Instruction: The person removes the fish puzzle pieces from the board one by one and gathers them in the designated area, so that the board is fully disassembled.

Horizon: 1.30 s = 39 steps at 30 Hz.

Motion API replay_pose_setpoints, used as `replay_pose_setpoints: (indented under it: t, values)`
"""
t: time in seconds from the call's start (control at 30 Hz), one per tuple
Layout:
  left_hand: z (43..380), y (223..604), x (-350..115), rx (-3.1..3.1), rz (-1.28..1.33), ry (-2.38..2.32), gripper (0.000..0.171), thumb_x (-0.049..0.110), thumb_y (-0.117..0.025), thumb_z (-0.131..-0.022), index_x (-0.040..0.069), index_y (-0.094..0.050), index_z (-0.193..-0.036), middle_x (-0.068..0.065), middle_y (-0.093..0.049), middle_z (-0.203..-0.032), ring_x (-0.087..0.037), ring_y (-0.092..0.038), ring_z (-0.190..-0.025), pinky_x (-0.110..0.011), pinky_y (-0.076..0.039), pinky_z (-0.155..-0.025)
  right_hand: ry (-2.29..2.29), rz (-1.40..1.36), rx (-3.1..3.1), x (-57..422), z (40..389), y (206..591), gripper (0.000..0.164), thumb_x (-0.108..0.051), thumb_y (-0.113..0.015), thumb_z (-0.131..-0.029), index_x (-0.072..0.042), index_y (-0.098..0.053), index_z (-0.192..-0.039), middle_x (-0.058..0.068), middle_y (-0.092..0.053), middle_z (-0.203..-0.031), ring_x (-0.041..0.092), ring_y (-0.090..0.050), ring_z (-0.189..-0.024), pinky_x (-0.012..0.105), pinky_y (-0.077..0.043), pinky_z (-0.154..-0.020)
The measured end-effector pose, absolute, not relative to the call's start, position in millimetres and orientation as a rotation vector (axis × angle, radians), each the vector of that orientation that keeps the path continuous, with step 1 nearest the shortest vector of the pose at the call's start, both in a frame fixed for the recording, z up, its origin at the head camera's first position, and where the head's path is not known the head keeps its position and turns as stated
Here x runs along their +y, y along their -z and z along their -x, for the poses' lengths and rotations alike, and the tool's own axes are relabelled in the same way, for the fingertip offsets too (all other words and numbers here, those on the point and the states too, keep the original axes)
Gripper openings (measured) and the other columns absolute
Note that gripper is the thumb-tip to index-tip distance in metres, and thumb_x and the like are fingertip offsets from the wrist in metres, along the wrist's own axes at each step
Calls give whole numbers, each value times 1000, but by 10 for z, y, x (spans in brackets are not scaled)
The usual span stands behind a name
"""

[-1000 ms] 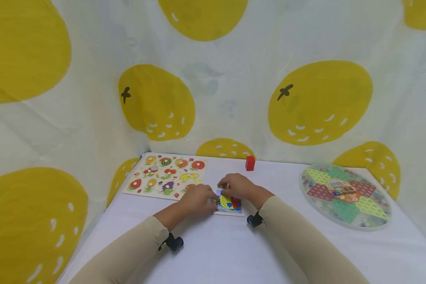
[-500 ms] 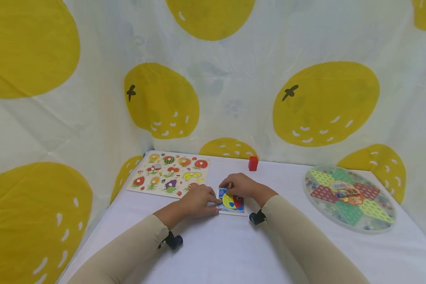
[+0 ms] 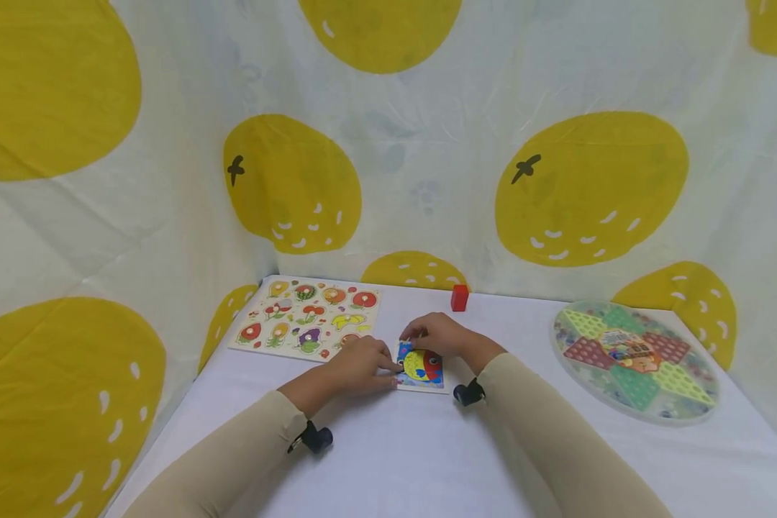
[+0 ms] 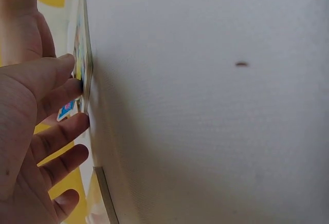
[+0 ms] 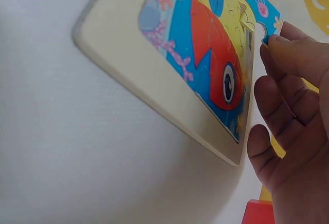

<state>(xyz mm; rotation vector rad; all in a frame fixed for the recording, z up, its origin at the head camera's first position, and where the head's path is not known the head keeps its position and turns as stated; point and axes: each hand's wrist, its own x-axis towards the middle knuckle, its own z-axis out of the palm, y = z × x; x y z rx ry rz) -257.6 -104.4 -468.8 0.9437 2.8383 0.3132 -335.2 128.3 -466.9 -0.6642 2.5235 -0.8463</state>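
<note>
The right hand (image 3: 439, 334) pinches a thin blue piece (image 5: 261, 9), held aslant at the far-left corner of a flat, round-cornered fish puzzle (image 5: 121, 57) on the table (image 3: 382, 460). The left hand (image 3: 357, 365), fingers loosely extended, meets the puzzle's left edge — exact contact unclear.

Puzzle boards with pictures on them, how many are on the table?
2: the fish puzzle near the middle of the table, and the fruit puzzle behind it to the left. No others show.
</note>
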Motion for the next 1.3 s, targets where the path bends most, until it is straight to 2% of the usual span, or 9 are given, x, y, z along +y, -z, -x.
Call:
replay_pose_setpoints:
  t: [0.27,0.57,0.9,1.3]
  values:
    - [2557,4654,-1025,2840,-942,-316,33,46,-78,-98,34,-81,-128,7,-73,-120,-16,-58,-119,-43,-40,-96,925,635,2438,1394,3352,4560,19,-17,-69,-106,-24,-80,-119,-5,-74,-110,18,-68,-101,36,-58,-92]
    - [2536,4704,-972,2899,-868,-252,47,58,-88,-84,36,-81,-125,9,-72,-120,-17,-56,-122,-46,-39,-99,889,569,2462,1667,3381,4388,18,-13,-65,-107,-19,-78,-118,-2,-73,-111,22,-64,-108,40,-56,-97]
    - [2523,4713,-929,2922,-843,-273,44,53,-89,-85,35,-81,-123,8,-71,-117,-18,-57,-120,-45,-38,-97,798,433,2490,1938,3412,4403,12,-14,-70,-103,-15,-77,-112,4,-69,-104,23,-61,-101,36,-56,-89]
    - [2508,4730,-926,2880,-779,-322,46,50,-87,-88,34,-76,-130,3,-67,-126,-21,-58,-123,-48,-38,-102,731,340,2497,2118,3414,4493,10,-13,-69,-100,-15,-77,-107,5,-67,-100,24,-60,-97,35,-55,-85]
